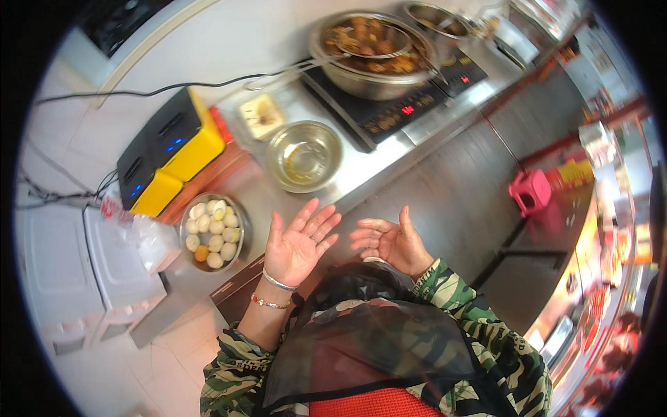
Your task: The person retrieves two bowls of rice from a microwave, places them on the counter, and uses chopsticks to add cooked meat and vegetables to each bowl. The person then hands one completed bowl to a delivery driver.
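Palm up and fingers spread, my left hand [299,243] is held in the air with nothing in it. My right hand [394,243] faces it a short way off, also empty, its thumb raised and fingers stretched out. Left of my left hand stands a steel bowl [244,240] of peeled eggs [215,228], one of them browner than the others. Beyond my hands is a second steel bowl [303,156] with a little yellowish residue inside. Neither hand touches a bowl.
A large pot [375,82] of brown food with a strainer sits on a black induction cooker [389,121]; a smaller pot [438,21] stands behind. A yellow-black appliance [170,153], a square container [262,116] and white bins [97,271] are leftward. A pink stool [529,192] stands right.
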A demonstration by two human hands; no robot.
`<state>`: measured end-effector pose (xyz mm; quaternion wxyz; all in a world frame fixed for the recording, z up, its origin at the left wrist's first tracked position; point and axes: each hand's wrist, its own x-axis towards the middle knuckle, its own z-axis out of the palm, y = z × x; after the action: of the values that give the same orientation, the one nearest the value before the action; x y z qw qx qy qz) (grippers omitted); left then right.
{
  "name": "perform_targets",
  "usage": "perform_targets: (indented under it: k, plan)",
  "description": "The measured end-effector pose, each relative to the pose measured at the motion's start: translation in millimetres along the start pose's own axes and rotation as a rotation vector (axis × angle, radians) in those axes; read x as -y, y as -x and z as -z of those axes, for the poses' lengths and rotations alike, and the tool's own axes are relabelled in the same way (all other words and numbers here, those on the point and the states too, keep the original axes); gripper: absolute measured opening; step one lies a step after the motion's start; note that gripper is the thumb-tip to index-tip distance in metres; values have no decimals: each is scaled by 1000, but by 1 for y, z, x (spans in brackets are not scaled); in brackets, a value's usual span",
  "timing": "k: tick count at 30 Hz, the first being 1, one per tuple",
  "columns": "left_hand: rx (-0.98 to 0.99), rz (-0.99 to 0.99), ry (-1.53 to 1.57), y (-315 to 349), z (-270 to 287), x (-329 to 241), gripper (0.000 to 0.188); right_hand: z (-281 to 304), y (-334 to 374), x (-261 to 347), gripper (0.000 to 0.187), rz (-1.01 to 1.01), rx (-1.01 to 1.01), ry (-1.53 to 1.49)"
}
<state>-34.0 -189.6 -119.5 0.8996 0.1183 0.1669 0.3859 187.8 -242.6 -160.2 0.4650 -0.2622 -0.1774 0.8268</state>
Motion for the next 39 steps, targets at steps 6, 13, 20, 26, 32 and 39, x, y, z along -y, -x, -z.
perform_targets:
  k: [6, 13, 20, 26, 32, 39]
  plan:
    - [105, 209, 0, -21, -1, 44, 67, 56, 89, -36, 62, 95, -695, -73]
    - [-141, 498, -417, -32, 12, 110, 57, 83, 152, -94, 56, 117, -866, -120]
    - [-226, 755, -459, -55, 59, 180, 39, 100, 206, -134, 52, 192, -1117, -140]
    - [-103, 819, -636, -102, 16, 306, 30, 183, 322, -133, 57, 441, -1284, -210]
    - [-71, 913, -678, -96, -34, 457, 27, 225, 468, -153, 57, 468, -1370, -250]
    - [18, 974, -804, -134, -60, 543, 27, 262, 522, -157, 57, 578, -1401, -432]
